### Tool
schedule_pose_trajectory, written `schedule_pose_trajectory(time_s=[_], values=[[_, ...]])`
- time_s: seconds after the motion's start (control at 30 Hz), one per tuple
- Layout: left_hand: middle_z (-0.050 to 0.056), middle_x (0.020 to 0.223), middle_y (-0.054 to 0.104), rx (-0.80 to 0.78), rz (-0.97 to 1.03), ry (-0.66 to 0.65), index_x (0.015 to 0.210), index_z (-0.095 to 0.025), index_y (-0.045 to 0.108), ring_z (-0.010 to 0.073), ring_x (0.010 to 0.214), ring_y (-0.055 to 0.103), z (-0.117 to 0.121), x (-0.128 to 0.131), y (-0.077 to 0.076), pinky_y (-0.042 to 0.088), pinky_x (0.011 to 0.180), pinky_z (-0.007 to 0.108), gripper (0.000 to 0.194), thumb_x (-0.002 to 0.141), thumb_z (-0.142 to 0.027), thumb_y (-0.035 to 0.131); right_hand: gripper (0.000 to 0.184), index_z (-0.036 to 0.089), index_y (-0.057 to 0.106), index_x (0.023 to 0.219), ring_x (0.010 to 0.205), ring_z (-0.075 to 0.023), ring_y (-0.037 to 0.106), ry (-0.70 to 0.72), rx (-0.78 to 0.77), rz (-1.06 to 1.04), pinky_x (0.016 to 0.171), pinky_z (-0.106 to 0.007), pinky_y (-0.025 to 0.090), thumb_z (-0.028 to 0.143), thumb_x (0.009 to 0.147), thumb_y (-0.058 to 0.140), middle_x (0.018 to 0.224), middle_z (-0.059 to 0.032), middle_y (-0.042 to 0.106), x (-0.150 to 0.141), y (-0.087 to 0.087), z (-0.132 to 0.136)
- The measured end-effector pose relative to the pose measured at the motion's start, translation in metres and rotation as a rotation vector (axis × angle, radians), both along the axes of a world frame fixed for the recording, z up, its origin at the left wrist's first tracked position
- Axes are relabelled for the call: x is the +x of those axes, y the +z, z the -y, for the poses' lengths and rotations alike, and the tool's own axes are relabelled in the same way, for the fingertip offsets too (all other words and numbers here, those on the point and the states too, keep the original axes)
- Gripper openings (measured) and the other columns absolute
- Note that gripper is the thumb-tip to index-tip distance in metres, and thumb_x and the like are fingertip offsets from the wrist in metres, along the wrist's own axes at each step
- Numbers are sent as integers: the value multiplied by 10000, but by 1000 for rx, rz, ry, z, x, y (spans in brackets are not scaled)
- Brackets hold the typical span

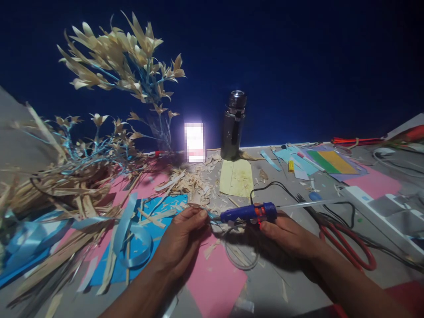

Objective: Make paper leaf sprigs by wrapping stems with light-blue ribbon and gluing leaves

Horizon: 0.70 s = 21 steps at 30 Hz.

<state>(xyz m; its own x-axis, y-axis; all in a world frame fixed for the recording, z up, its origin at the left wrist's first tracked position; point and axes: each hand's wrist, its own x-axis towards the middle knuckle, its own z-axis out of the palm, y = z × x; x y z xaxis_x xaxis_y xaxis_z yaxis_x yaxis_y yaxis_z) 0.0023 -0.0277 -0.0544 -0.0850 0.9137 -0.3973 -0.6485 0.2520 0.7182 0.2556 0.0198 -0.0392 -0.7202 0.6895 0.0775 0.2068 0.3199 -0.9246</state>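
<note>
My right hand (281, 234) is closed around a blue hot glue gun (243, 213), its fingers near the trigger. A clear glue stick (298, 204) juts out of the gun's back end. The nozzle points left at my left hand (188, 229), whose thumb and fingers are pinched together. Thin light blue strands (213, 216) show at those fingertips, close to the nozzle; what exactly they are I cannot make out. Under the gun lies a clear round ring (243, 258), partly over a pink sheet (215, 282).
Left are dried husk strips (49, 194), light blue ribbon (139, 243), a blue sheet (109, 260) and a tall husk-flower branch (132, 70). A dark flask (232, 128) and bright screen (194, 142) stand behind. Red-handled scissors (351, 245) and a white power strip (380, 216) lie right.
</note>
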Motion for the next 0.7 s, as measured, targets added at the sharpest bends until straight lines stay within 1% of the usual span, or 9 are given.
schedule_pose_trajectory(time_s=[0.1, 0.17, 0.33, 0.4, 0.43, 0.53, 0.6, 0.63, 0.7], values=[[-11, 617, 622, -10, 7, 7, 648, -136, 707, 104, 578, 582, 0, 1, 2, 499, 607, 221, 279, 541, -204, 956, 484, 219, 736, 1252, 961, -266, 674, -5, 9, -5, 920, -393, 520, 520, 1036, 426, 1038, -92, 738, 1, -3, -1], [-9, 624, 629, -12, 11, 7, 653, -138, 711, 104, 582, 584, 0, 1, 2, 497, 604, 219, 283, 534, -201, 960, 477, 219, 737, 1239, 953, -260, 673, -21, 15, -9, 910, -381, 519, 516, 1038, 423, 1032, -86, 735, 1, -5, -1], [-27, 575, 577, 5, 7, -3, 618, -143, 678, 93, 542, 530, -1, 0, 2, 477, 573, 218, 294, 552, -219, 954, 482, 178, 765, 1088, 850, -240, 660, -4, 62, 49, 818, -340, 525, 505, 1040, 415, 920, -68, 718, 5, -3, -4], [-29, 570, 561, 19, 1, -6, 609, -144, 665, 97, 541, 520, -2, -1, 2, 473, 568, 224, 307, 560, -239, 953, 477, 175, 759, 1027, 814, -232, 650, -61, 129, 79, 797, -330, 519, 490, 1043, 402, 872, -61, 702, 8, 0, -6], [-29, 570, 555, 26, -4, -8, 609, -146, 661, 102, 544, 521, -2, -1, 2, 473, 568, 229, 312, 564, -250, 952, 452, 179, 747, 1009, 810, -231, 643, -124, 190, 113, 789, -327, 511, 474, 1042, 406, 871, -61, 695, 10, 2, -8], [-20, 580, 554, 41, -29, -23, 624, -148, 664, 125, 568, 542, -2, -2, 2, 489, 583, 252, 308, 585, -274, 942, 299, 184, 689, 969, 807, -236, 610, -298, 429, 343, 756, -329, 474, 389, 1008, 474, 895, -75, 672, 12, 3, -19], [-8, 603, 572, 49, -39, -27, 640, -146, 673, 140, 587, 561, -2, -3, 1, 501, 592, 265, 301, 587, -277, 939, 185, 170, 654, 957, 810, -240, 591, -317, 548, 547, 749, -336, 452, 292, 969, 516, 908, -91, 656, 13, 1, -30], [-5, 613, 578, 49, -37, -25, 645, -146, 675, 142, 592, 565, -2, -3, 1, 505, 594, 269, 298, 588, -275, 937, 144, 160, 648, 963, 825, -244, 590, -309, 578, 635, 758, -340, 446, 239, 947, 528, 922, -101, 652, 14, -2, -36], [-7, 617, 575, 43, -23, -17, 649, -148, 674, 141, 589, 562, -2, -2, 1, 509, 591, 271, 291, 590, -264, 934, 156, 141, 652, 1020, 897, -257, 597, -289, 598, 749, 796, -346, 447, 157, 906, 546, 986, -125, 655, 19, -7, -45]])
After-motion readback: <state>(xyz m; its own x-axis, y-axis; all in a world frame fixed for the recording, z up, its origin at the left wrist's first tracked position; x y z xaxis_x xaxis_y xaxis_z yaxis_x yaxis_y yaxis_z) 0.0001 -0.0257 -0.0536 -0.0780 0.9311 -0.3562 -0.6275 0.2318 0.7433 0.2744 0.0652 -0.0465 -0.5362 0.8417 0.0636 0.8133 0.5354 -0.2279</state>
